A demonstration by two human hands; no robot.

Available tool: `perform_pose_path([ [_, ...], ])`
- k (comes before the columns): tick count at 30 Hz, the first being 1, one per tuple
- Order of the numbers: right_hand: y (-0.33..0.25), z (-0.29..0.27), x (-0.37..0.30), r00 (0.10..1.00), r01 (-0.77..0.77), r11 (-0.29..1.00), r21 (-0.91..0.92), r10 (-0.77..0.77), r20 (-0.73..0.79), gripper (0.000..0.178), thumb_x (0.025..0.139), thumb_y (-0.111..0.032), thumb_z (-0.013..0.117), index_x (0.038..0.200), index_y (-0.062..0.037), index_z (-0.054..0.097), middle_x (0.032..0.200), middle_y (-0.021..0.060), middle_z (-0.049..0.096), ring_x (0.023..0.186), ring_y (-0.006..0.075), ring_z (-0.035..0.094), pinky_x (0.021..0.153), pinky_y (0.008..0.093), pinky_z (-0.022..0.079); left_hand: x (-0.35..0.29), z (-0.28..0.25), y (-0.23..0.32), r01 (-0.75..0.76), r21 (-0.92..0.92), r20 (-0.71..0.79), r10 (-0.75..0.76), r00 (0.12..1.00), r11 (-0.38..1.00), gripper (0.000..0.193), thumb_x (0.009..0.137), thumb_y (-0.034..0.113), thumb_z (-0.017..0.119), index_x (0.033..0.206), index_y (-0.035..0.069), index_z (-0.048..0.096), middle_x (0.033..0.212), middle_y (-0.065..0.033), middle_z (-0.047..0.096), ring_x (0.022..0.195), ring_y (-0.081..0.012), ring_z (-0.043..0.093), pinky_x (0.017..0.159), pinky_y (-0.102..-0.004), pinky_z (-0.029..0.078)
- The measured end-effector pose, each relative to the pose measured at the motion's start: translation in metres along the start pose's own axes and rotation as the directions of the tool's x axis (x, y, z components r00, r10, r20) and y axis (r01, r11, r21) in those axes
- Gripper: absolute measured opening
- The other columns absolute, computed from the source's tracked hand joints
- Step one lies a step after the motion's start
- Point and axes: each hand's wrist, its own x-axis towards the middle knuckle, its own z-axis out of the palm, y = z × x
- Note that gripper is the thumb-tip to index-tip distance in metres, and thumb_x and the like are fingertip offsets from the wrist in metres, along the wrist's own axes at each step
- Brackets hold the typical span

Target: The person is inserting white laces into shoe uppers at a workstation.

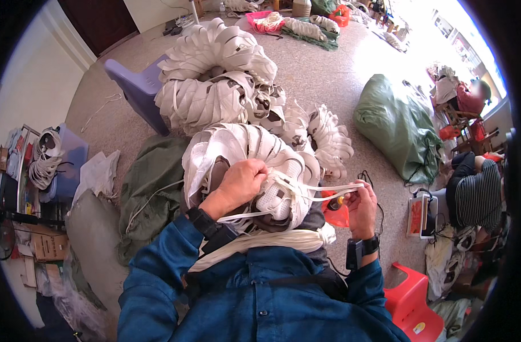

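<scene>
A thick bundle of white and brown shoe uppers (pixel 243 139) rests on my lap, the uppers nested in a curved row. My left hand (pixel 237 185) is closed at the nearest shoe upper (pixel 276 196), its fingertips by the lacing; what lies under the fingers is partly hidden. From that upper, white shoelaces (pixel 329 188) stretch off to the right. My right hand (pixel 362 208) pinches them near their far end, apart from the upper. Across my lap, below the uppers, lies a hank of cream-white laces (pixel 260 244).
More bundled uppers (pixel 215 57) are piled ahead, against a purple chair (pixel 135 85). A large green sack (pixel 394 125) stands at right, a red stool (pixel 411 302) near my right elbow. A red bag (pixel 335 214) hangs below my right hand. Other people (pixel 477 194) sit at far right.
</scene>
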Motion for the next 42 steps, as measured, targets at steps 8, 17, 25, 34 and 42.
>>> perform_pose_path([
  [8,-0.031,0.109,0.009,0.855,0.286,0.829,-0.48,0.005,0.519,0.018,0.098,-0.004,0.051,0.114,0.0017,0.058,0.091,0.0065,0.067,0.076,0.0117,0.065,0.069,0.0256,0.054,-0.009,0.022,0.009,-0.303,0.554,0.114,0.289,0.95,0.776,0.006,0.086,0.011,0.064,0.09,0.007,0.065,0.088,-0.0112,0.062,0.089,-0.0317,0.062,0.082,-0.0409,0.047],
  [17,-0.018,0.184,-0.005,0.608,0.769,0.456,-0.448,-0.304,0.734,0.021,0.092,-0.001,0.058,0.112,-0.0003,0.063,0.098,0.0146,0.066,0.081,0.0215,0.066,0.068,0.0314,0.051,-0.041,0.024,0.016,-0.141,0.41,-0.06,0.181,0.982,0.901,0.026,0.082,0.006,0.065,0.107,0.0,0.059,0.102,-0.0166,0.057,0.094,-0.0338,0.063,0.083,-0.0415,0.054],
  [25,0.046,0.123,-0.037,0.613,0.775,0.258,-0.577,-0.083,0.786,0.016,0.09,-0.012,0.064,0.101,-0.001,0.069,0.091,0.0185,0.068,0.078,0.0389,0.066,0.068,0.0433,0.053,-0.036,0.031,0.011,-0.091,0.515,-0.029,0.124,0.992,0.852,0.021,0.085,0.001,0.058,0.106,-0.002,0.061,0.099,-0.0187,0.057,0.091,-0.0366,0.063,0.081,-0.0423,0.055],
  [34,0.057,0.13,-0.034,0.552,0.831,-0.04,-0.556,-0.069,0.831,0.018,0.093,-0.021,0.063,0.09,-0.005,0.057,0.085,0.0167,0.065,0.07,0.0358,0.067,0.059,0.0456,0.053,-0.028,0.022,0.001,0.012,-0.038,-0.166,-0.018,0.986,0.999,0.014,0.093,0.004,0.057,0.098,-0.002,0.068,0.094,-0.0203,0.066,0.088,-0.0391,0.065,0.077,-0.0424,0.051],
  [42,0.027,0.116,-0.048,0.623,0.777,0.167,-0.607,-0.065,0.78,0.013,0.092,-0.012,0.064,0.087,-0.0019,0.059,0.085,0.0167,0.065,0.076,0.0359,0.066,0.065,0.0429,0.052,-0.039,0.016,0.018,-0.065,0.074,-0.126,0.074,0.989,0.995,0.011,0.087,0.01,0.065,0.093,0.001,0.066,0.089,-0.0178,0.063,0.085,-0.0383,0.064,0.077,-0.0446,0.052],
])
